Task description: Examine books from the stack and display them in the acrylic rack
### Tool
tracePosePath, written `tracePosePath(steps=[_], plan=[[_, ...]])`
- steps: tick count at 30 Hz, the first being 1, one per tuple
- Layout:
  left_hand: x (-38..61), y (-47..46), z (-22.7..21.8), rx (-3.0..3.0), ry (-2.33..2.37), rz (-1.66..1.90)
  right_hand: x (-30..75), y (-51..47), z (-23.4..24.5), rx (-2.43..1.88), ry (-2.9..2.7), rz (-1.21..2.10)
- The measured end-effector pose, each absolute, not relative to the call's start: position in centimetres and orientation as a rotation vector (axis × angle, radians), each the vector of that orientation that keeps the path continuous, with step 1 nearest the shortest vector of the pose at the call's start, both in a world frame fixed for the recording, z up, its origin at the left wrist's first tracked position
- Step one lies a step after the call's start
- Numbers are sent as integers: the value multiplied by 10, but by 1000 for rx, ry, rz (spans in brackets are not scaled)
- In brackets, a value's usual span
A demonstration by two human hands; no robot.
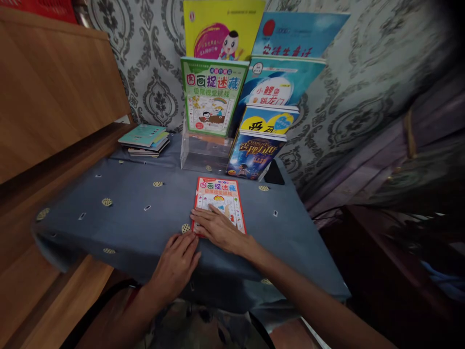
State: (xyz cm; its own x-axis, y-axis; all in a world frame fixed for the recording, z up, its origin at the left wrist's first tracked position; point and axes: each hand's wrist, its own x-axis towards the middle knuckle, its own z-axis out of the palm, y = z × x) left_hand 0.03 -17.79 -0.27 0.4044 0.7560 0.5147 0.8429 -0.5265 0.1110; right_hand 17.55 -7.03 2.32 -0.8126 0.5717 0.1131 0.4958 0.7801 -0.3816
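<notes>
A red-bordered children's book (229,186) lies flat on the table, its cover facing up. Across the book's lower half rests my right hand (218,228), palm down with the fingers stretched toward the left edge. My left hand (179,257) lies on the tablecloth (138,232) by the book's lower left corner, fingers loosely bent and nothing visible in them. Whether its fingertips touch the book I cannot tell. Behind the book, a clear acrylic stand (199,152) carries a green-bordered book (209,102) with a similar cover.
A yellow book (221,24) stands behind the green one. On the right, several upright books include a dark blue one (254,152). A black flat object (274,173) lies beside them. Stacked books (143,138) sit at the back left, near a wooden panel (58,82).
</notes>
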Motion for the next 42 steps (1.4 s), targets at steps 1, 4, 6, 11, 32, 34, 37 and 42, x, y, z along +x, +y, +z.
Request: tracePosePath(steps=[1,4,6,11,32,34,37,42], plan=[[0,-178,-3,-2487,-1435,-787,175,-67,23,-841,-2754,498],[0,-178,-4,-2495,-1440,-805,174,-56,24,-854,-2753,493],[0,-178,-4,-2500,-1440,-806,173,-48,24,-862,-2753,489],[1,-179,-5,-2480,-1451,-811,173,-30,25,-872,-2748,490],[0,-177,1,-2507,-1436,-827,163,50,7,-1002,-2673,446],[-1,-171,11,-2571,-1469,-807,162,48,3,-1011,-2650,422],[-5,-146,25,-2738,-1495,-712,163,46,-4,-1027,-2607,393],[-10,-74,22,-2731,-1436,-512,166,53,-9,-991,-2545,469]])
